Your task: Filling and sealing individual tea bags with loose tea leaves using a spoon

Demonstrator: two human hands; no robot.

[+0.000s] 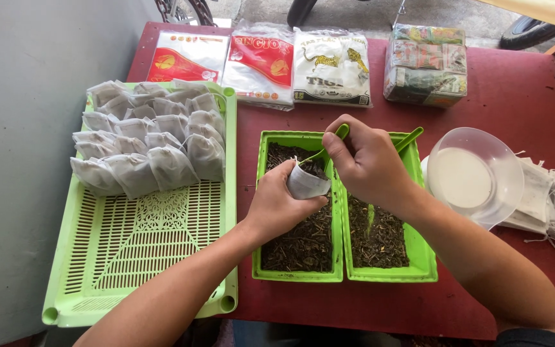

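while my left hand (276, 204) holds the small white bag (306, 182) open over the left green tray (297, 273) of dark tea, my right hand (366, 166) pinches the green scoop (326, 149) and tips it into the bag's mouth. i think the scoop should stay low and pour slow, so bits fall back in the tray. filled bags (149, 141) lie on the big slotted tray (130, 257) to the left.

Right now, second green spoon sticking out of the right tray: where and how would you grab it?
Grip the handle end of the spare green spoon, coming from above and the right. It slants up over the right tray's far rim, clear of the dark loose material, while its bowl end is hidden behind the right hand. The white bowl sits close beside it, so probably pinch with fingertips only.
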